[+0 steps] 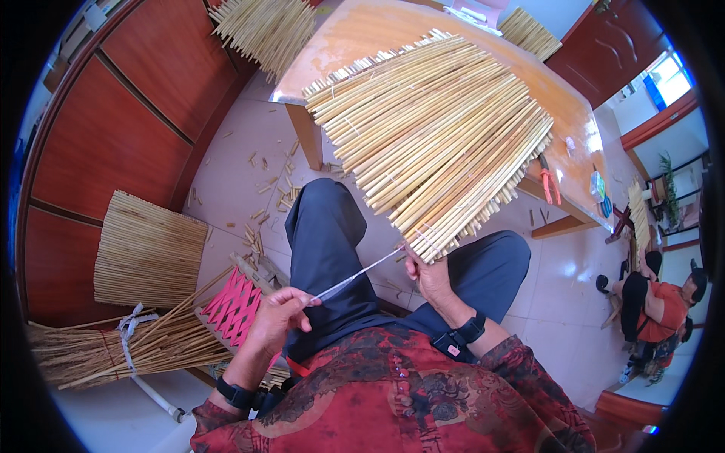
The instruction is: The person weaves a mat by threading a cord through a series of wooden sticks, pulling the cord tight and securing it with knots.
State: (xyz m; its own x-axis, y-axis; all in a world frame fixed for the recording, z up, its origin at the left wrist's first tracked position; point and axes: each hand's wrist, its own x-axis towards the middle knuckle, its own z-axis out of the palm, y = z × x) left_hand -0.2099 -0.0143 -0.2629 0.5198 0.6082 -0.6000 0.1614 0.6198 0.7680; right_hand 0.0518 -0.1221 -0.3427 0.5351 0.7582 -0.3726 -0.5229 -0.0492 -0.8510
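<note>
A mat of pale stalks (423,128), bound in rows with thin string, lies across the table and juts over its near edge towards me. My right hand (432,278) is closed at the mat's near end, by the last stalks. From there a white string (355,278) runs taut down to the left. My left hand (281,317) pinches its other end above my left thigh.
Red-handled pliers (548,181) lie at the right edge of the wooden table (355,30). Another stalk mat (151,245) leans on the red cabinet (106,143). A tied bundle of stalks (83,355) and a pink-strapped stool (236,306) stand left. Cut stalk bits litter the floor. Another person (664,309) sits far right.
</note>
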